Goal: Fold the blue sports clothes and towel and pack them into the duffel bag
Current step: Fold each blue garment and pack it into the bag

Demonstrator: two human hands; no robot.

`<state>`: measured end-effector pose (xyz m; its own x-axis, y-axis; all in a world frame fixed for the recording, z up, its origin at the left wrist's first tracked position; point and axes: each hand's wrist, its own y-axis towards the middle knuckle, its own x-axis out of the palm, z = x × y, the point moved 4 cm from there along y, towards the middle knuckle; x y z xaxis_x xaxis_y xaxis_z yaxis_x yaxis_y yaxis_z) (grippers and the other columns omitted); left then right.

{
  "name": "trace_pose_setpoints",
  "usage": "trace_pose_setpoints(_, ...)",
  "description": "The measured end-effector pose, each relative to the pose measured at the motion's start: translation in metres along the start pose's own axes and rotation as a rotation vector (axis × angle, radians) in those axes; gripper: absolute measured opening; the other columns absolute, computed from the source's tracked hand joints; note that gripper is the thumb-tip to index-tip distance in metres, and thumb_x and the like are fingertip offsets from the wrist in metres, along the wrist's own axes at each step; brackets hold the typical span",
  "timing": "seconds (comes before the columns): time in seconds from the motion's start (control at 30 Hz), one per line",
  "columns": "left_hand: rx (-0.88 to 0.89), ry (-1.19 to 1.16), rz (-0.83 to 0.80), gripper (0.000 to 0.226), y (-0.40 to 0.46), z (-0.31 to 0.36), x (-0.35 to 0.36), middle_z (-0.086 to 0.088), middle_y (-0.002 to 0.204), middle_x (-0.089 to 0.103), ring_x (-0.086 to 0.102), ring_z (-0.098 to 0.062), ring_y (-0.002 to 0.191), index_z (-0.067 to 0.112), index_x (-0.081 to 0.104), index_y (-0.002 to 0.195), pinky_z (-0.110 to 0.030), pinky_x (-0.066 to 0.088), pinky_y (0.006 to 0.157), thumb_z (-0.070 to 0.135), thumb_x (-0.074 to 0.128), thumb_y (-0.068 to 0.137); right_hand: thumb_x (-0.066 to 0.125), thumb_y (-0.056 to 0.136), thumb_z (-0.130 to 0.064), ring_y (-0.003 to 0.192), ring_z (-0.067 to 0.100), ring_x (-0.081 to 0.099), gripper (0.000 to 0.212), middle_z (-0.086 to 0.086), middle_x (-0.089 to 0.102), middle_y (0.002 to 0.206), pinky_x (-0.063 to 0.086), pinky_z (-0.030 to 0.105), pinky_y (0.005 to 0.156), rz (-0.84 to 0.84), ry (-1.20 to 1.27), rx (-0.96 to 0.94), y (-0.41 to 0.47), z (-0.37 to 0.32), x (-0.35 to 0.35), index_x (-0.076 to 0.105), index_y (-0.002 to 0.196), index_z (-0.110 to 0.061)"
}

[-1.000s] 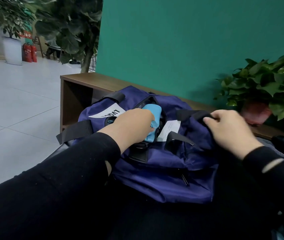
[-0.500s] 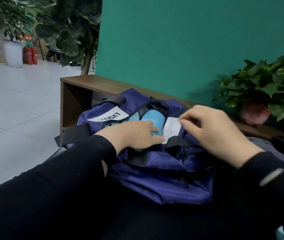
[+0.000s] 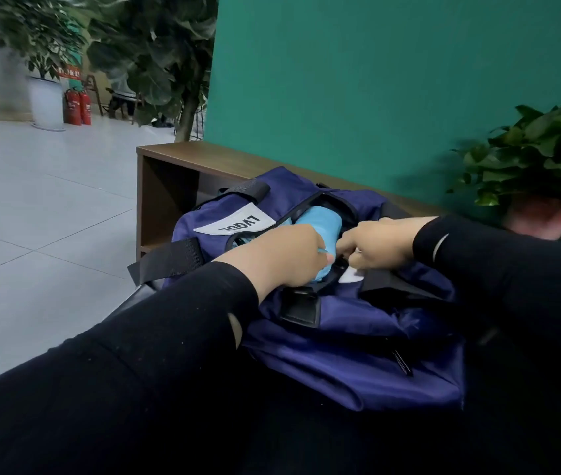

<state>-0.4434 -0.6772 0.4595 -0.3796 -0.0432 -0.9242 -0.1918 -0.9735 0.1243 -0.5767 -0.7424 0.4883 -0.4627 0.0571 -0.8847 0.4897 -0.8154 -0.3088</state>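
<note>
Duffel bag [image 3: 357, 341] on a dark seat against the wooden bench [image 3: 183, 156], left hand [image 3: 285, 258] pressing light blue clothes [image 3: 321, 222] into its open top, right hand [image 3: 375, 243] pinching the opening's near edge, potted plant [image 3: 542, 159] right of the bag, tiled floor [image 3: 32, 200] open to its left

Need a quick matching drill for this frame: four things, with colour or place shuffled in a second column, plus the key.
Things:
1. duffel bag
2. rolled cloth
3. fire extinguishers
4. bag label

Descriptions:
A. red, on the floor at far left
B. white with black letters
C. dark blue, under both hands
D. light blue, in the bag's opening

Pairs: 1-C, 2-D, 3-A, 4-B
</note>
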Motion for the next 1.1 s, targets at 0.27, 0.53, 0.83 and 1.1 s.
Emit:
trace_pose_setpoints(0.27,-0.020,0.045,-0.017,0.061,-0.008,0.007,-0.006,-0.012,0.161,0.034,0.031,-0.032,0.147,0.026,0.030,0.158,-0.033,0.029,0.112,0.055,0.037,0.104,0.063,0.084,-0.008,0.083,0.011,0.053,0.026,-0.015,0.049,0.092,0.043,0.027,0.080,0.518,0.098,-0.285,-0.067,0.028,-0.042,0.058,0.085,-0.033)
trace_pose_setpoints(0.53,0.129,0.013,-0.143,0.045,-0.012,0.016,-0.007,-0.002,0.156,0.044,0.041,-0.026,0.141,0.031,0.042,0.152,-0.026,0.030,0.108,0.041,0.035,0.109,0.043,0.081,-0.033,0.091,0.013,0.058,0.016,-0.012,0.056,0.101,0.045,0.026,0.083,0.658,0.248,-0.269,-0.104,0.048,-0.014,0.057,0.085,-0.026)
trace_pose_setpoints(0.83,0.043,0.265,-0.188,0.058,-0.012,0.021,0.007,0.001,0.160,0.038,0.030,-0.028,0.149,0.033,0.019,0.160,-0.059,0.003,0.121,0.055,0.018,0.107,0.047,0.084,-0.022,0.106,0.005,0.057,0.017,-0.019,0.062,0.113,0.042,0.021,0.093,0.614,0.296,-0.195,-0.100,0.051,0.001,0.063,0.084,-0.025)
trace_pose_setpoints(1.1,0.079,0.299,-0.098,0.045,-0.015,0.024,0.001,-0.001,0.146,0.052,0.046,-0.031,0.136,0.030,0.044,0.146,-0.055,0.027,0.116,0.039,0.016,0.112,0.017,0.093,-0.072,0.143,-0.011,0.027,0.068,-0.033,0.054,0.136,0.012,0.031,0.121,0.560,0.160,-0.118,-0.095,0.029,0.008,0.070,0.116,-0.036)
